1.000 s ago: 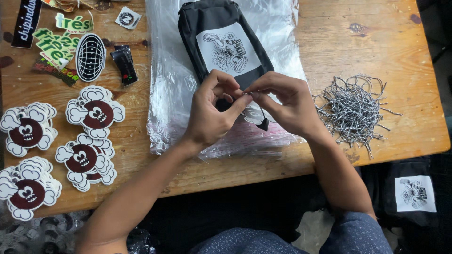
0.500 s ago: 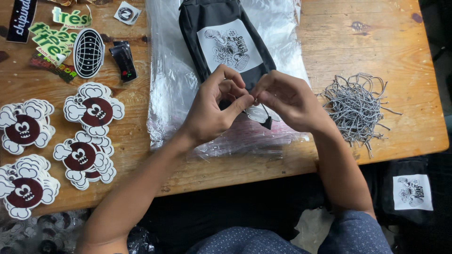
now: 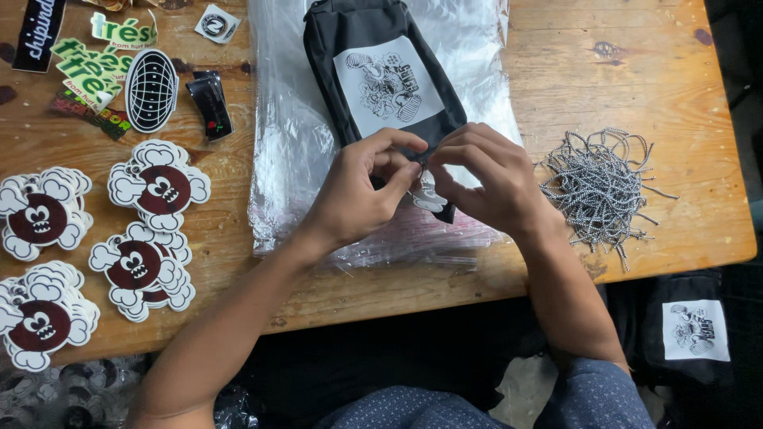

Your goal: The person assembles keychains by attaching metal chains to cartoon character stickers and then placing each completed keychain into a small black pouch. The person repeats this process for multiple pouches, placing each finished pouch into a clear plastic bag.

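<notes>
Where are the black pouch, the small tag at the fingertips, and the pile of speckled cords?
black pouch (image 3: 381, 87): head view, white printed patch.
small tag (image 3: 430, 195): head view, its white face.
pile of speckled cords (image 3: 600, 187): head view, heap's middle.

A black pouch (image 3: 373, 71) with a white patch printed in black line drawing is being shown on clear, glossy plastic bags (image 3: 294, 151). Right of the pouch, grey-and-white speckled cords (image 3: 600, 187) are being seen on the brown wooden table (image 3: 604, 48). Left of the pouch, maroon-and-white cartoon stickers (image 3: 155, 187) and green lettered stickers (image 3: 91, 67) are being displayed.
</notes>
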